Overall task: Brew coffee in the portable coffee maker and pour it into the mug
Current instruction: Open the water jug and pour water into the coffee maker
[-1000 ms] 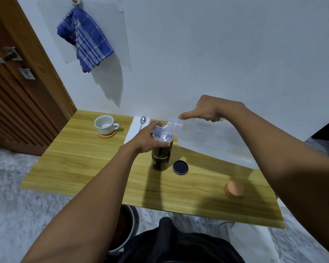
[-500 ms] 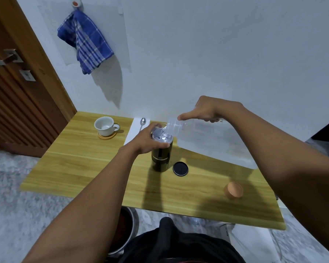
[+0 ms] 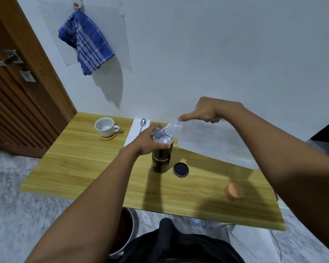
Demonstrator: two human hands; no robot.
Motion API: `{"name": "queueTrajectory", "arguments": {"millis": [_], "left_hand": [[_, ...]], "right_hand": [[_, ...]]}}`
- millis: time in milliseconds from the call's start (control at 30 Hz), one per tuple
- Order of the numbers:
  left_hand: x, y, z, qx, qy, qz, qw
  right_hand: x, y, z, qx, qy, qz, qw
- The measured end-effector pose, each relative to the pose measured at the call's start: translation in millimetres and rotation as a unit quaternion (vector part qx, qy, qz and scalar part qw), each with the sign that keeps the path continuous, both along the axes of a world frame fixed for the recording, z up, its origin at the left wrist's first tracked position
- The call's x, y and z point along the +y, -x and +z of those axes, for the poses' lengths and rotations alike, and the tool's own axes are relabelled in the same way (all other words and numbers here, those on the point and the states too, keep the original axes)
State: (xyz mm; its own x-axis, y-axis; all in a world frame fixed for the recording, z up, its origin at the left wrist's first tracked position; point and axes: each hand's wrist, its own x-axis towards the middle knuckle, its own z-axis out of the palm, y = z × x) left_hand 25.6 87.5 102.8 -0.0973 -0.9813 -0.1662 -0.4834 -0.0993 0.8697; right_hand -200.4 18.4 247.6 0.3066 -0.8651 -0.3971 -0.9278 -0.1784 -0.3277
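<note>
Presently, the left hand (image 3: 147,142) is gripping the upright coffee maker (image 3: 161,154) on the counter (image 3: 84,168); the right hand (image 3: 207,112) is holding a tilted clear bottle (image 3: 207,141), mouth over its open top.

One head-worn wide-angle view looks forward and down, close over the wooden table (image 3: 84,168).

The left arm (image 3: 95,196) reaches forward from the lower left, and the left hand (image 3: 149,142) curls round the top of the coffee maker (image 3: 160,160). The right arm (image 3: 273,141) comes in from the right with its wrist bent. The right hand (image 3: 207,112) grips the tilted clear jug (image 3: 207,141), one finger stretched toward its neck.
</note>
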Motion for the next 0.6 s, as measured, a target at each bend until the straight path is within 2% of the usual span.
{"name": "queueTrajectory", "arguments": {"millis": [600], "left_hand": [[0.3, 0.7, -1.4, 0.010, 0.009, -0.002, 1.000]], "right_hand": [[0.1, -2.8, 2.0, 0.008, -0.005, -0.013, 1.000]]}}
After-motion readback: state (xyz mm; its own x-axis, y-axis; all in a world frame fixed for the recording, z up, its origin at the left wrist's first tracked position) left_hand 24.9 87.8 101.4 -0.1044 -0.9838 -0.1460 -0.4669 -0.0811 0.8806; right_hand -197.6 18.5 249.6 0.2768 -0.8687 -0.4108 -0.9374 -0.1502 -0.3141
